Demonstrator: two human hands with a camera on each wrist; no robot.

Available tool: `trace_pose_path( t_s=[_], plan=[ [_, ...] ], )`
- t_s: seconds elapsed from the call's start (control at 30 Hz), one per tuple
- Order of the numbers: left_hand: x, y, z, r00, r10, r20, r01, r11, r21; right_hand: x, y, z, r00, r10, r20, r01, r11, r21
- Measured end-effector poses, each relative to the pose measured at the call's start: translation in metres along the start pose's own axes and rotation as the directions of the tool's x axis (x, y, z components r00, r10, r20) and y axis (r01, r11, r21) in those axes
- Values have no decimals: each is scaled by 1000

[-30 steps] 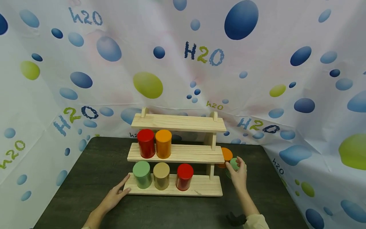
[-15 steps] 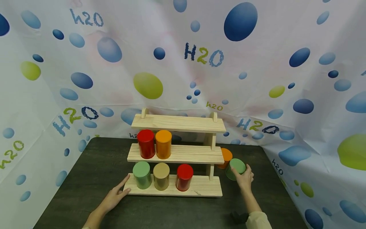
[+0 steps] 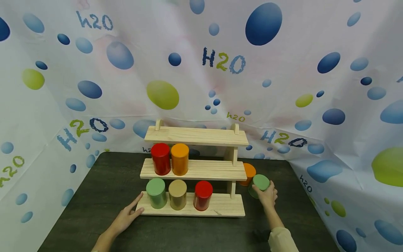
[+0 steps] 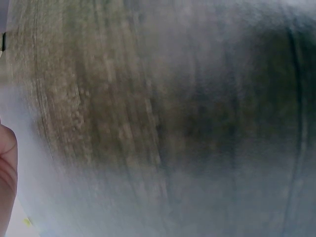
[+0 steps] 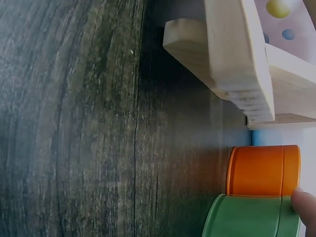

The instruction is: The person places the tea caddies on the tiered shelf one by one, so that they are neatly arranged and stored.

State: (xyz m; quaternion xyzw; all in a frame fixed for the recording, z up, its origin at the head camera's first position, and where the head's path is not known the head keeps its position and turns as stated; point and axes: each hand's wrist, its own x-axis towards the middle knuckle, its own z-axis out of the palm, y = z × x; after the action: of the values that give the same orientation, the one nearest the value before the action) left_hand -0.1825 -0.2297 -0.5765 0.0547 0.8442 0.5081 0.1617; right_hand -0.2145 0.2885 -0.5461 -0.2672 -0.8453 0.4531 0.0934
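At the right of the head view my right hand (image 3: 267, 196) grips a green jar (image 3: 261, 182) standing on the table, its thumb on the near side. In the right wrist view the thumb tip (image 5: 303, 206) touches the lid edge of this green jar (image 5: 252, 217). An orange jar (image 5: 261, 170) sits right beside it. My left hand (image 3: 123, 218) rests at the left end of the wooden shelf's bottom board (image 3: 220, 205), index finger stretched along the end and thumb at the front corner. Only a bit of that hand shows in the left wrist view.
The bottom board carries a green jar (image 3: 156, 193), a yellow jar (image 3: 177, 194) and a red jar (image 3: 203, 195). On the middle board stand a red jar (image 3: 161, 159) and an orange jar (image 3: 180, 159). A patterned curtain (image 3: 195, 73) hangs behind the dark table (image 3: 176, 234).
My right hand has come from above the green jar to its right side and taken hold of it. The left hand keeps its place on the shelf.
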Motion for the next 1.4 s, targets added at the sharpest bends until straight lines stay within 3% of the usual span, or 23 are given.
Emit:
trace_pose_path(
  t_s=[0.3,0.67,1.03,1.4],
  plan=[
    [0,-1,0,1000,23,4,-23,1000,3,0,0,0,1000,-12,-27,10,999,-51],
    [-1,1,0,1000,10,-2,-10,1000,11,-1,-3,-10,984,-142,-109,147,988,45],
    [-1,2,1,1000,-2,-16,2,1000,23,-11,-51,-33,955,-251,-156,270,956,117],
    [-1,1,1,1000,7,-17,-6,1000,24,-22,-98,-44,932,-333,-141,352,926,138]
  ],
)
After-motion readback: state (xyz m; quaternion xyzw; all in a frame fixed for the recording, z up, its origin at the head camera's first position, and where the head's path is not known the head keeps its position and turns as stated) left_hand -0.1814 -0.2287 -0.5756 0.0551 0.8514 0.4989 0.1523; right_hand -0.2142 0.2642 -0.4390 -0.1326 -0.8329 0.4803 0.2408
